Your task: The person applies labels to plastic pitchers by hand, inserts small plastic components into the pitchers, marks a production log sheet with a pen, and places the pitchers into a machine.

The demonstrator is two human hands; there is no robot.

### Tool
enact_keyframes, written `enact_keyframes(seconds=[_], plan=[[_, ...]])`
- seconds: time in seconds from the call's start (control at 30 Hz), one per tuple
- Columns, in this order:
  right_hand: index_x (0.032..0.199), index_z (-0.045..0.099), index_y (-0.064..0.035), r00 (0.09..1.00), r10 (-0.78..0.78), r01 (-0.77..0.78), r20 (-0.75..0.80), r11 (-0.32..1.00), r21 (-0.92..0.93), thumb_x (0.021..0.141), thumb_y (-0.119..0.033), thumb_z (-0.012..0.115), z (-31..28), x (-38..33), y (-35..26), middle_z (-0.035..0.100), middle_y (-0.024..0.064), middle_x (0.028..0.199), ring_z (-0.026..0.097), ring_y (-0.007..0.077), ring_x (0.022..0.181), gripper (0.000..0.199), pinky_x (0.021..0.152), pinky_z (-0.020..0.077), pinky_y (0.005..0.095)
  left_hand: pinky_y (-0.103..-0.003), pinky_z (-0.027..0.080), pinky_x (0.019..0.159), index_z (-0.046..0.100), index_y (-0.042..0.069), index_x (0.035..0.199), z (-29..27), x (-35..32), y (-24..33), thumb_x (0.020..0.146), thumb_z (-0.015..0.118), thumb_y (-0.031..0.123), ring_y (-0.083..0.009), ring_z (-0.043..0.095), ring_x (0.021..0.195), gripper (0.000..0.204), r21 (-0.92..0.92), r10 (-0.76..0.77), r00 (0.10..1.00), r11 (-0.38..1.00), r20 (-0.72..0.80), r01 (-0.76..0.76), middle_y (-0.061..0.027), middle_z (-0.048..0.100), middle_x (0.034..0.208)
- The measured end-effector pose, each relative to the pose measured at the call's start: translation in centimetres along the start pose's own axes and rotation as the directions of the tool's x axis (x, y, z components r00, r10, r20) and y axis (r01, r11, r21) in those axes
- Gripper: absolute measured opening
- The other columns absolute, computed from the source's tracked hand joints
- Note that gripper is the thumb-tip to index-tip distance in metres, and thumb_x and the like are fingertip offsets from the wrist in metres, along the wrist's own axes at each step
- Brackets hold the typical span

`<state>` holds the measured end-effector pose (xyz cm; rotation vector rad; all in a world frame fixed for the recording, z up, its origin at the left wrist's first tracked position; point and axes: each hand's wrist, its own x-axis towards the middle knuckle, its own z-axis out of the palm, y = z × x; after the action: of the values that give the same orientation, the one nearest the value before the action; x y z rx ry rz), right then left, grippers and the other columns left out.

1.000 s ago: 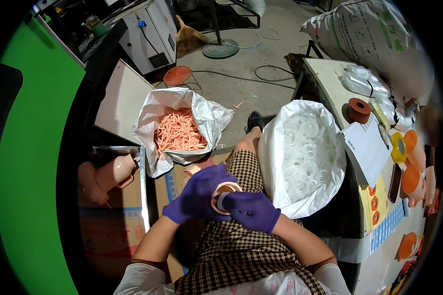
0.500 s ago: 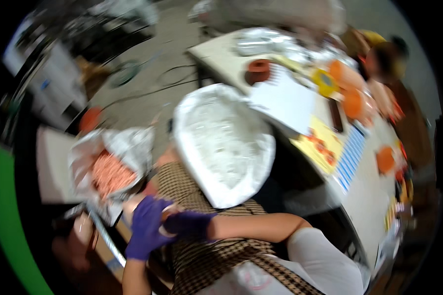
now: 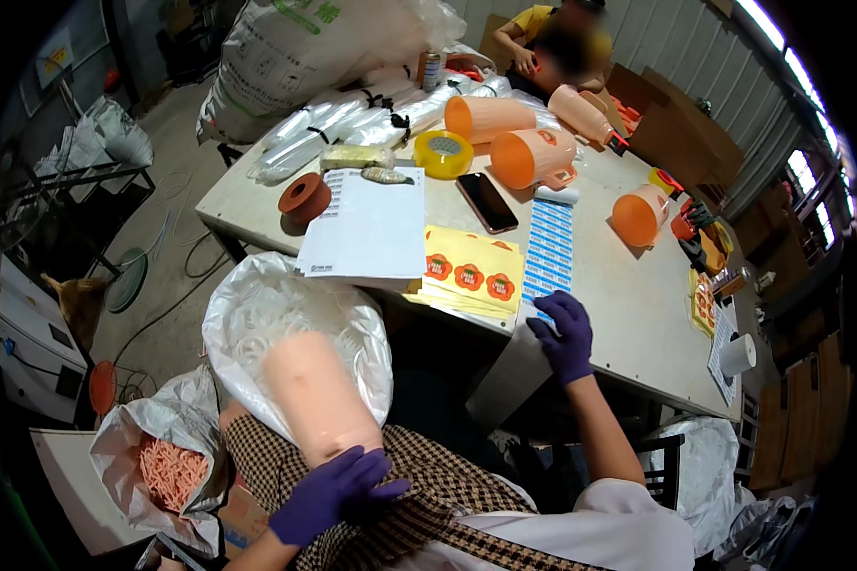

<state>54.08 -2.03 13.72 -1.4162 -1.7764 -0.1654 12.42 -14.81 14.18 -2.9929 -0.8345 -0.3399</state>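
One pink vessel is gripped by left hand | visible side unlabelled | blue-patterned strip just beyond right hand, half open, seemingly empty

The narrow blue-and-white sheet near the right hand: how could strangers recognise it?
Find the pale table. Just beyond the purple-gloved right hand lies the narrow sheet. Blue-and-white rows distinguish it from the flower-printed yellow sheets on its left.
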Motion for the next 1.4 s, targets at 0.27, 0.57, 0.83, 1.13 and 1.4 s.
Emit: enact_keyframes(seconds=[0.27, 0.57, 0.83, 1.13, 1.4], plan=[[0.088, 0.069, -0.0080, 0.861, 0.466, -0.475, 0.204, 0.880, -0.003, 0.073, -0.015, 0.084, 0.1, -1.6, 5.6, 0.065, 0.0107, 0.097, 0.066, 0.0278, 0.094, 0.023, 0.083, 0.0540, 0.0385, -0.034, 0.044, 0.107, 0.049, 0.026, 0.140, 5.1, 1.0, -0.2, 0.092, 0.052, 0.020, -0.0154, 0.052, 0.126, 0.049, -0.021, 0.125, 0.986, 0.992, 0.106, -0.123, -0.0002, 0.054, 0.131], [0.090, 0.069, -0.0041, 0.870, 0.175, -0.443, 0.462, 0.688, 0.574, 0.084, -0.009, 0.071, 6.4, 0.4, -7.6, 0.064, 0.0128, 0.108, 0.060, 0.0286, 0.110, 0.008, 0.096, 0.0468, 0.0382, -0.031, 0.036, 0.114, 0.040, 0.019, 0.150, 8.1, 0.5, 0.8, 0.096, 0.047, 0.016, -0.0184, 0.050, 0.128, 0.055, -0.064, 0.020, 0.988, 0.998, 0.154, -0.011, -0.0063, 0.053, 0.134], [0.094, 0.066, -0.0051, 0.549, -0.319, -0.376, 0.772, 0.731, 0.569, 0.087, -0.021, 0.073, 20.7, 5.5, -19.7, 0.060, 0.0086, 0.097, 0.059, 0.0220, 0.093, 0.019, 0.086, 0.0481, 0.0331, -0.036, 0.041, 0.113, 0.042, 0.010, 0.149, 5.0, -0.1, -0.2, 0.090, 0.052, 0.012, -0.0223, 0.057, 0.122, 0.060, -0.127, 0.090, 0.994, 0.987, -0.060, -0.097, -0.0082, 0.060, 0.127], [0.121, 0.062, -0.0131, 0.505, -0.324, -0.366, 0.800, 0.759, 0.538, 0.080, -0.023, 0.079, 23.3, 4.1, -18.3, 0.056, 0.0105, 0.105, 0.060, 0.0226, 0.088, 0.046, 0.080, 0.0506, 0.0334, -0.035, 0.042, 0.114, 0.042, 0.013, 0.150, 5.7, -0.7, -0.5, 0.093, 0.052, 0.011, -0.0205, 0.058, 0.125, 0.057, -0.094, 0.101, 0.992, 0.990, -0.077, -0.108, -0.0081, 0.059, 0.132], [0.131, 0.059, -0.0018, 0.564, 0.202, -0.805, 0.800, 0.348, 0.479, 0.086, -0.017, 0.074, 18.5, 4.5, -18.6, 0.062, 0.0023, 0.081, 0.057, 0.0112, 0.070, 0.050, 0.065, 0.0489, 0.0265, -0.046, 0.042, 0.105, 0.061, 0.026, 0.128, -0.5, -7.7, 1.4, 0.092, 0.063, 0.035, -0.0184, 0.046, 0.133, 0.037, 0.098, -0.156, 0.981, 0.981, -0.116, 0.168, 0.0112, 0.053, 0.143]])
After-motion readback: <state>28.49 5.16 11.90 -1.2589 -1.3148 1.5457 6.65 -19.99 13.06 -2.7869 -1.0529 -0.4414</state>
